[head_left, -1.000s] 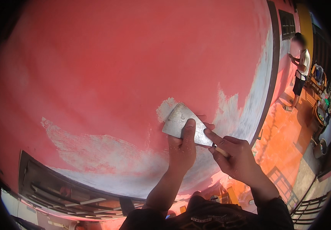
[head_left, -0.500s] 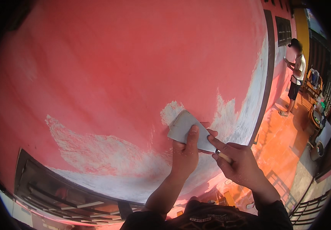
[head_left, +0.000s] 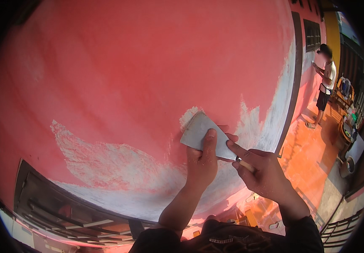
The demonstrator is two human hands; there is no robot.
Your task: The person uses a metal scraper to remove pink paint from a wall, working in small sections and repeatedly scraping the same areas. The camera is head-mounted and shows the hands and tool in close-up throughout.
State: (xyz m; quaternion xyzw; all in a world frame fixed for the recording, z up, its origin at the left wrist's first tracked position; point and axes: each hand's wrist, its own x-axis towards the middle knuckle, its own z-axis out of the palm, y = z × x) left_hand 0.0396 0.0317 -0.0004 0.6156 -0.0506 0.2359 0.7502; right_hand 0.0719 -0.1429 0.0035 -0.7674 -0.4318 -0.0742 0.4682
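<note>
A wide metal scraper (head_left: pixel 199 133) with a pale wooden handle rests at the pink wall (head_left: pixel 148 71), over a small flaky white patch (head_left: pixel 188 114). My left hand (head_left: pixel 201 168) grips the blade, thumb across its face and fingertips behind it. My right hand (head_left: pixel 264 177) is closed on the handle, index finger on the blade's lower right part. Larger scraped, whitish areas (head_left: pixel 97 160) spread along the wall below and to the right.
A person (head_left: pixel 327 76) in a white top works at the wall on the right, beside a cluttered wooden chair (head_left: pixel 342 99). Orange tiled floor (head_left: pixel 308 160), a bucket (head_left: pixel 347 166) and railings (head_left: pixel 342 227) lie at right. A barred window (head_left: pixel 64 211) is at lower left.
The view has shifted slightly. Since half a second ago, both my hands and the scraper have moved a little upward over the small white patch, with the grip unchanged.
</note>
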